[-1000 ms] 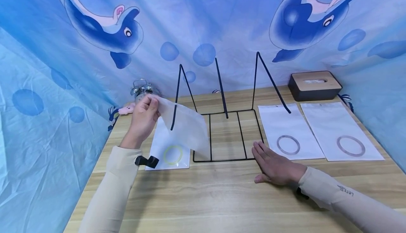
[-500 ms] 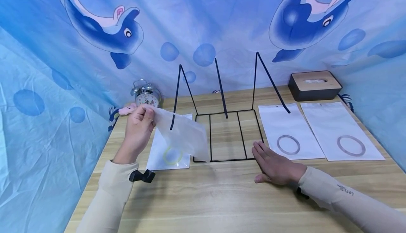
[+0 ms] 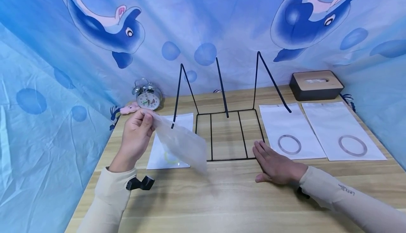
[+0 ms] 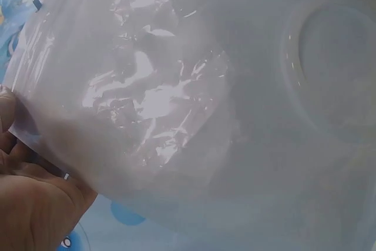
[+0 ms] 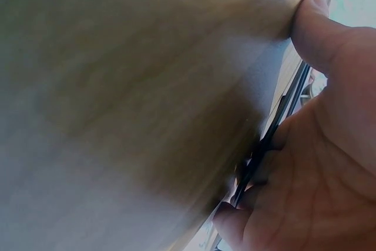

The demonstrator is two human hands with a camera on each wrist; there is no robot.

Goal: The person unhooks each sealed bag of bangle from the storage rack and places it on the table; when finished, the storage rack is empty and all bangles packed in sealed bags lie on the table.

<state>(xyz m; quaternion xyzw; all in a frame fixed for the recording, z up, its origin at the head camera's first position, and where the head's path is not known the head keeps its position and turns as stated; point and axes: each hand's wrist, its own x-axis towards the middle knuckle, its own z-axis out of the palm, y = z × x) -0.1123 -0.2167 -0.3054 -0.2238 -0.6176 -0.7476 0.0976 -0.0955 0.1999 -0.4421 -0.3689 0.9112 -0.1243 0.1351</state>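
Note:
My left hand (image 3: 136, 134) pinches a corner of a translucent plastic bag (image 3: 184, 143) between thumb and fingers. In the left wrist view the bag (image 4: 158, 104) is crinkled and shiny, with a faint round ring (image 4: 292, 57) in it. The bag hangs slanting down to the right, by the left prong of a black wire rack (image 3: 233, 160); I cannot tell whether they touch. My right hand (image 3: 277, 164) lies flat with fingers extended at the rack's front right corner. In the right wrist view its fingers are against the black wire (image 5: 258, 157).
Another bag with a yellow-green ring (image 3: 169, 116) lies left of the rack. Two white bags with purplish rings, one nearer (image 3: 276, 120) and one farther right (image 3: 336, 120), lie right of it. An alarm clock (image 3: 149, 100), pink plush (image 3: 128, 109) and tissue box (image 3: 317, 85) stand behind.
My left hand has moved down and slightly left, drawing the bag lower and toward me. The clock face has come into view behind it. My right hand has stayed put.

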